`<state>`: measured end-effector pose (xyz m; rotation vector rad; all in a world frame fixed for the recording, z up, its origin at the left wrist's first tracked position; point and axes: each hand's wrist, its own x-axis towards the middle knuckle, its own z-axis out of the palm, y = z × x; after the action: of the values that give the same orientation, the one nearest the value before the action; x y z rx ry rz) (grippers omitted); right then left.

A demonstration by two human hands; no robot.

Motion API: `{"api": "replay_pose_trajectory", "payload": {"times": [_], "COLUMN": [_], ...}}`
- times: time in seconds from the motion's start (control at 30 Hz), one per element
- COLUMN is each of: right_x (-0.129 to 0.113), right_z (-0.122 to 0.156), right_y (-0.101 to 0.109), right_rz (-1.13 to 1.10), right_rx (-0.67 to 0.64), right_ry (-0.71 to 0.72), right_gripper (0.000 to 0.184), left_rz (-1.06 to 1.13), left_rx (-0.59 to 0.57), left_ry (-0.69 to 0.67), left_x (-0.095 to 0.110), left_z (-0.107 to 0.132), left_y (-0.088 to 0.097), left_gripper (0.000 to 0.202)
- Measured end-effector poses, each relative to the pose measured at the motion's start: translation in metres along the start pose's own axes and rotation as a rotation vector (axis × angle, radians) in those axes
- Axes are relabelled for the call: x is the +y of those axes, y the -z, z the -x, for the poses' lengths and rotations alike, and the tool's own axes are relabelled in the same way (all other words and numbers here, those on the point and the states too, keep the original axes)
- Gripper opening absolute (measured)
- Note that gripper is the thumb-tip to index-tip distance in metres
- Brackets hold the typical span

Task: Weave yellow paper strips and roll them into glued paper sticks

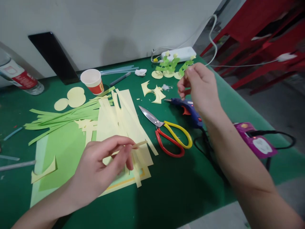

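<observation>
My left hand (105,165) pinches a narrow cream paper strip (140,144) between thumb and forefinger, above a stack of cream paper (106,122). My right hand (201,86) is at the back right, its thumb and forefinger closed at the rightmost green paper plant (184,67); the fingers partly hide it. Another green paper plant (164,64) stands just to its left. These plants have curly green leaves, small cream tops and round cream bases. Below my right hand lies a blue glue gun (190,109). Scissors (154,121) with red and yellow handles lie open between my hands.
Green paper strips (64,116), cream discs (76,97) and a paper cup (91,81) are at the left. A bottle (21,76) and a black phone-like slab (53,57) stand behind. A white power strip (181,53), purple socket box (256,140) and cables lie right; red chairs (262,41) stand beyond.
</observation>
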<state>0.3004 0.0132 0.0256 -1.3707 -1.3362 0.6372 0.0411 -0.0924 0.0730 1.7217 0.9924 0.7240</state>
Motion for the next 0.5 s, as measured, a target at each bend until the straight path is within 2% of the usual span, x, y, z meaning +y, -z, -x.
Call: {"api": "replay_pose_trajectory", "payload": {"times": [0.13,0.23,0.33,0.5], "right_x": [0.013,0.016,0.021,0.034], "right_z": [-0.011,-0.014,-0.015,-0.022], "right_y": [0.013,0.022,0.029,0.026], "right_rz": [0.165,0.26,0.308,0.344], "right_rx": [0.032,0.056,0.058,0.083], "right_ry": [0.037,0.09,0.125,0.13], "right_gripper": [0.033,0.022,0.017,0.036], "left_rz": [-0.05,-0.092,-0.062,0.028], "left_rx": [-0.056,-0.028,-0.048,-0.084], "left_ry": [0.092,0.12,0.163,0.202], "left_x": [-0.003,-0.007,-0.009,-0.01], "left_z": [-0.004,-0.007,-0.008,-0.008], "left_y": [0.0,-0.001,-0.001,0.0], "left_gripper": [0.017,0.016,0.019,0.02]}}
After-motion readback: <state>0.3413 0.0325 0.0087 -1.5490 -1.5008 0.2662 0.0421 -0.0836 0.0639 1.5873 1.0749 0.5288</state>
